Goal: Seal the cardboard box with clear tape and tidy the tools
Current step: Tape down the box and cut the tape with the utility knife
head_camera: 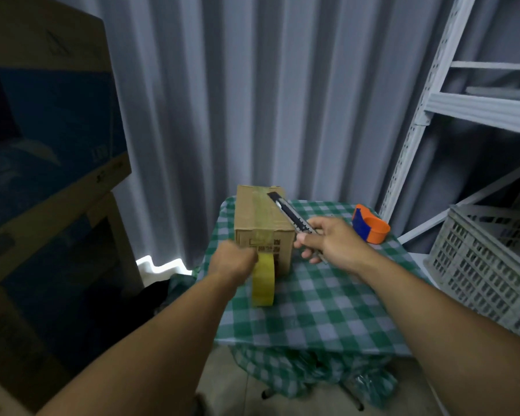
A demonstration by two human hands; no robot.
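Note:
A small cardboard box stands on a table with a green checked cloth. A strip of clear tape runs along the box's top and down its near face. My left hand grips the yellowish tape roll just in front of the box, the tape still joined to the near face. My right hand holds a black utility knife at the box's right near corner, its long body slanting up over the box top.
An orange and blue tape dispenser lies at the table's back right. A grey plastic crate and white metal shelving stand to the right. Large stacked cardboard boxes fill the left side. Grey curtains hang behind.

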